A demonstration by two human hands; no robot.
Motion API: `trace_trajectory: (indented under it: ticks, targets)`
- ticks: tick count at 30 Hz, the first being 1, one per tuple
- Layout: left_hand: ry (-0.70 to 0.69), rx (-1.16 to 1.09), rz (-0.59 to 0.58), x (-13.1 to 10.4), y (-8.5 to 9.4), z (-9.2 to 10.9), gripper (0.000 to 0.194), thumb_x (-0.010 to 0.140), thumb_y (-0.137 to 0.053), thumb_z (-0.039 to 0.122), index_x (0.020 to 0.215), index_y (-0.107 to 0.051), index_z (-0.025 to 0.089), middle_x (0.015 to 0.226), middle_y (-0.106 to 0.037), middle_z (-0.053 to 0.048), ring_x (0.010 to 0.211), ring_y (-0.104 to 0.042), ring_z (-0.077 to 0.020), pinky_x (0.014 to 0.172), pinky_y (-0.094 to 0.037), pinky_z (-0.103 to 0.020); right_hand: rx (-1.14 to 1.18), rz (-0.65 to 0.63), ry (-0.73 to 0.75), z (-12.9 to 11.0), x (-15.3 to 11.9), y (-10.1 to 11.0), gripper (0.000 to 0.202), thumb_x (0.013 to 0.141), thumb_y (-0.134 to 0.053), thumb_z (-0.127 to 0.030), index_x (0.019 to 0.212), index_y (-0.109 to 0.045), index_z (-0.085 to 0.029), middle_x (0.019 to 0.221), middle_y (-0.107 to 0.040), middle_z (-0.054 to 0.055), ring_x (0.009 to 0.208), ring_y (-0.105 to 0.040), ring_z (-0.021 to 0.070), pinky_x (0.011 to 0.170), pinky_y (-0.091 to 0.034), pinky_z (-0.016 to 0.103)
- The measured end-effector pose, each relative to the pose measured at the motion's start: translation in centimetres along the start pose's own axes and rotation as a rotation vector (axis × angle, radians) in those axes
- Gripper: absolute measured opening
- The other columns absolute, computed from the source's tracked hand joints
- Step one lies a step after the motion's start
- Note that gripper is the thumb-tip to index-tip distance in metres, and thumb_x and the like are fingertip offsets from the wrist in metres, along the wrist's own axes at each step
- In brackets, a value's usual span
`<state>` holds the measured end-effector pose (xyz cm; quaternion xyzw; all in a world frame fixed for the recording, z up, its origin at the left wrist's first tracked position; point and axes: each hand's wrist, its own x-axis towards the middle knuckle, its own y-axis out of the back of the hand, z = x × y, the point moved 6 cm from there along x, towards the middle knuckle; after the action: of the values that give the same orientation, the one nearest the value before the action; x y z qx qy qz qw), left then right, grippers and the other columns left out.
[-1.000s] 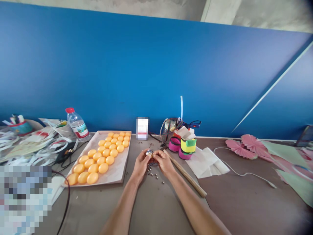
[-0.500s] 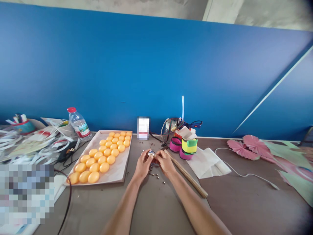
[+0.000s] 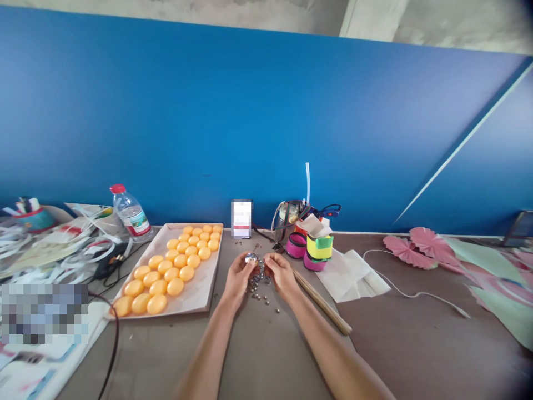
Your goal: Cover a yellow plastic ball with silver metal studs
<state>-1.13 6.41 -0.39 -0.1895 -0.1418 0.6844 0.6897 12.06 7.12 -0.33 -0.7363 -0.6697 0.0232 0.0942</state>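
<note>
My left hand (image 3: 237, 280) is closed on a shiny silver rounded object (image 3: 251, 258), held up between thumb and fingers above the table. A short gap to the right, my right hand (image 3: 281, 273) has its thumb and fingertips pinched together. Whatever sits in that pinch is too small to make out. Below and between the two hands lies a loose pile of small shiny silver beads or bells (image 3: 254, 286), partly hidden by my left fingers. A few strays (image 3: 277, 311) are scattered nearer to me.
Left stands a shallow white tray (image 3: 195, 297) of orange balls (image 3: 175, 286), with a water bottle (image 3: 132, 214) behind it. A wooden stick (image 3: 322, 303), coloured tape rolls (image 3: 319, 248) and white paper (image 3: 353, 278) lie right. A phone (image 3: 241, 219) leans at the back.
My hands have parted: the right fingertips came away from the silver object, which stays in my left hand. More of the small silver pile shows between them. The view shifted slightly.
</note>
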Motion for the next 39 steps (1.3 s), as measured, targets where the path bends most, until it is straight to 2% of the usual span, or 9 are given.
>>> trace_trajectory:
  ticks: [3, 6, 11, 16, 22, 27, 31, 35, 39]
  targets:
    - [0.02, -0.021, 0.025, -0.1, 0.1, 0.2, 0.042, 0.062, -0.072, 0.035, 0.097, -0.059, 0.015, 0.079, -0.064, -0.002, 0.063, -0.06, -0.0116, 0.067, -0.049, -0.026, -0.494, 0.073, 0.201, -0.9, -0.1, 0.6, 0.01, 0.073, -0.05, -0.021, 0.071, -0.06, -0.019, 0.067, -0.059, 0.002, 0.067, -0.053, 0.0168, 0.065, -0.041, 0.028]
    - [0.003, -0.028, 0.013, -0.1, 0.0, 0.4, 0.039, 0.064, -0.07, 0.035, 0.096, -0.06, 0.015, 0.078, -0.064, -0.002, 0.063, -0.06, -0.0113, 0.065, -0.048, -0.025, -0.882, 0.008, 0.334, -1.4, -0.9, -0.4, 0.024, 0.076, -0.043, -0.011, 0.088, -0.064, -0.016, 0.086, -0.062, 0.009, 0.084, -0.055, 0.0192, 0.077, -0.041, 0.03]
    - [0.026, -0.067, 0.019, -0.3, -0.2, 0.6, 0.037, 0.066, -0.069, 0.033, 0.097, -0.058, 0.015, 0.079, -0.065, -0.004, 0.062, -0.061, -0.0114, 0.061, -0.048, -0.023, -1.327, -0.175, 0.268, -0.8, -2.0, -2.1, 0.025, 0.079, -0.044, -0.013, 0.096, -0.063, -0.017, 0.095, -0.06, 0.01, 0.087, -0.055, 0.0203, 0.076, -0.038, 0.03]
    - [0.059, -0.138, 0.005, -0.5, -0.5, 0.6, 0.035, 0.067, -0.069, 0.03, 0.096, -0.056, 0.015, 0.079, -0.065, -0.004, 0.063, -0.061, -0.011, 0.063, -0.049, -0.023, -1.442, -0.216, 0.246, -0.8, -2.0, -2.5, 0.024, 0.083, -0.04, -0.013, 0.088, -0.063, -0.017, 0.092, -0.063, 0.011, 0.086, -0.057, 0.02, 0.075, -0.035, 0.031]
    - [0.061, -0.155, 0.009, -0.4, -0.3, 0.3, 0.037, 0.066, -0.07, 0.029, 0.097, -0.057, 0.016, 0.081, -0.065, -0.004, 0.064, -0.062, -0.0114, 0.065, -0.049, -0.025, -1.336, -0.113, 0.304, -1.1, -1.7, -1.8, 0.019, 0.08, -0.044, -0.011, 0.078, -0.063, -0.017, 0.083, -0.064, 0.008, 0.079, -0.058, 0.018, 0.071, -0.035, 0.028]
    - [0.069, -0.181, 0.027, -0.2, -0.2, 0.2, 0.039, 0.062, -0.072, 0.03, 0.096, -0.058, 0.016, 0.076, -0.065, -0.002, 0.062, -0.061, -0.011, 0.065, -0.049, -0.025, -1.016, 0.022, 0.345, -1.3, -1.4, -0.9, 0.019, 0.077, -0.042, -0.01, 0.074, -0.059, -0.017, 0.077, -0.063, 0.006, 0.074, -0.056, 0.017, 0.067, -0.038, 0.026]
    - [0.073, -0.189, 0.026, -0.3, -0.4, 0.5, 0.039, 0.061, -0.073, 0.029, 0.094, -0.057, 0.016, 0.074, -0.064, -0.001, 0.061, -0.061, -0.011, 0.064, -0.049, -0.024, -0.703, 0.059, 0.237, -1.3, -1.2, -0.5, 0.015, 0.072, -0.042, -0.013, 0.074, -0.057, -0.018, 0.068, -0.06, 0.002, 0.063, -0.054, 0.0152, 0.06, -0.039, 0.025]
    - [0.073, -0.202, 0.012, -0.3, -0.4, 0.5, 0.038, 0.063, -0.072, 0.028, 0.094, -0.056, 0.016, 0.074, -0.064, -0.002, 0.062, -0.061, -0.0112, 0.064, -0.048, -0.024, -0.417, 0.095, 0.219, -2.0, -1.0, -0.3, 0.006, 0.071, -0.051, -0.024, 0.069, -0.054, -0.019, 0.065, -0.056, -0.001, 0.062, -0.051, 0.0143, 0.058, -0.039, 0.025]
    - [0.076, -0.182, 0.008, -0.1, -0.2, 0.2, 0.038, 0.063, -0.072, 0.03, 0.095, -0.056, 0.016, 0.075, -0.064, -0.002, 0.062, -0.061, -0.0113, 0.065, -0.048, -0.025, -0.075, 0.038, 0.026, -0.6, -0.4, -0.4, 0.014, 0.071, -0.057, -0.033, 0.067, -0.055, -0.019, 0.046, -0.044, -0.006, 0.044, -0.037, 0.01, 0.046, -0.03, 0.023]
